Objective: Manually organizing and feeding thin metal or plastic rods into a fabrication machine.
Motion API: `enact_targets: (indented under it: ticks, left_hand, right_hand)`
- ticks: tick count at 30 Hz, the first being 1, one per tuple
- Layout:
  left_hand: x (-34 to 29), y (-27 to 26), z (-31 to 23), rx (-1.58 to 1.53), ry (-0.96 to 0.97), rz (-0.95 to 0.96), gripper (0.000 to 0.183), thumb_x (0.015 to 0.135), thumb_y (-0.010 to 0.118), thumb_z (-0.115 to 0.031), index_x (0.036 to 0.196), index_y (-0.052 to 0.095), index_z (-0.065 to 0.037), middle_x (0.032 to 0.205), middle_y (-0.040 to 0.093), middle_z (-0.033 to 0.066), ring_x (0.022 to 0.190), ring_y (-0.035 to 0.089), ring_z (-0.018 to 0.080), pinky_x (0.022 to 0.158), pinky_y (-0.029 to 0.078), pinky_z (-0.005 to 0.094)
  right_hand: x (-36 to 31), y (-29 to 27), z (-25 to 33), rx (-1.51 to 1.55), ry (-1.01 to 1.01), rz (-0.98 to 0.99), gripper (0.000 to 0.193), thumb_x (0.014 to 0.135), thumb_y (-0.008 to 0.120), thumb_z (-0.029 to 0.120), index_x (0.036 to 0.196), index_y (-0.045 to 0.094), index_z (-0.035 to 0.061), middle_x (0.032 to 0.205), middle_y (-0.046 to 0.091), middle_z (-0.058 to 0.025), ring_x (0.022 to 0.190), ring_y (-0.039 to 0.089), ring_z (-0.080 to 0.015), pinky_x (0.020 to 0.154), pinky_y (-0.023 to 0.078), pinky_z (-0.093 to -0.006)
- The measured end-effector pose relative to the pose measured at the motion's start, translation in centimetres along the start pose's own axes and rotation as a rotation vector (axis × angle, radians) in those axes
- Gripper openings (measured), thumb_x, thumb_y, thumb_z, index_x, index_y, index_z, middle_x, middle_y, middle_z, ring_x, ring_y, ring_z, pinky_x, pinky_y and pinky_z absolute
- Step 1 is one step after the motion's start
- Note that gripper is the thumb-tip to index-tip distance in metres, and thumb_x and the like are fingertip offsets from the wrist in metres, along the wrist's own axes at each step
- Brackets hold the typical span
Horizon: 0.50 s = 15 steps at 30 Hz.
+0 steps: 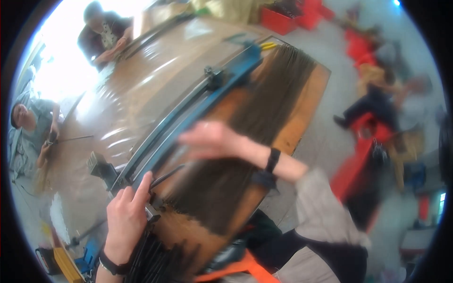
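A long blue metal rail [191,109] with a small clamp-like fitting [214,78] slants across the work table. At its near end is my left hand [127,214], index finger stretched forward and the other fingers curled. A short dark rod [167,176] runs out from beside that index finger; the fingers seem closed on its end, and the thumb is hidden. My right hand [212,140] is over the middle of the rail's right side, smeared by motion, so its grip does not show. Beneath it lies a wide layer of thin dark rods [264,101] on an orange-brown board [302,111].
A metal block [96,165] stands by the rail's near end. Yellow-handled pliers [268,45] lie at the far end. Black rods [158,257] bunch near my left forearm. Two people sit across the plastic-covered table [113,125]; red bins [278,20] stand beyond.
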State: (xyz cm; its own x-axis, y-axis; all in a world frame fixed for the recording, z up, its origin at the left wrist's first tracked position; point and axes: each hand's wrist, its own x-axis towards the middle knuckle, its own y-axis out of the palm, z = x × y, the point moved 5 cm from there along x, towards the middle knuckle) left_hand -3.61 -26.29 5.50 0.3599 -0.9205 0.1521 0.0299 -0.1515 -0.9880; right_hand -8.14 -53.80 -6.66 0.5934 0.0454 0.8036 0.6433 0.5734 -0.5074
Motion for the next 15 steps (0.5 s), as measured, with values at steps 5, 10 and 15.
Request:
enact_targets:
  ticks: [5,10,15]
  left_hand:
    - [-0.4,0.4,2.0,0.18,-0.081,-0.094,0.06,0.076,0.06,0.006,0.132,0.06,-0.013,0.075,0.049,0.0102,0.07,0.053,0.0279,0.064,0.047,0.0403]
    - [-0.2,0.4,1.7,0.15,-0.01,-0.027,0.059,0.076,0.058,0.008,0.131,0.061,-0.013,0.074,0.049,0.0106,0.069,0.052,0.0279,0.064,0.047,0.0394]
    - [-2.3,-2.3,2.8,0.043,-0.127,-0.131,0.054,0.08,0.06,0.007,0.13,0.061,-0.011,0.075,0.05,0.0121,0.07,0.055,0.0286,0.063,0.046,0.0406]
  right_hand:
    - [1.2,1.9,2.2,-0.078,0.011,-0.034,0.049,0.084,0.075,0.022,0.129,0.06,0.0088,0.081,0.068,-0.0095,0.066,0.065,-0.0225,0.061,0.055,-0.0332]
    - [-0.4,3.0,1.3,-0.057,0.212,0.109,0.059,0.081,0.078,0.021,0.136,0.057,0.0104,0.078,0.066,-0.0107,0.07,0.066,-0.0233,0.063,0.054,-0.0333]
    - [2.2,4.7,9.1,0.081,0.103,0.034,0.053,0.089,0.072,0.028,0.136,0.053,0.0118,0.065,0.06,-0.0036,0.061,0.061,-0.0135,0.05,0.05,-0.025]
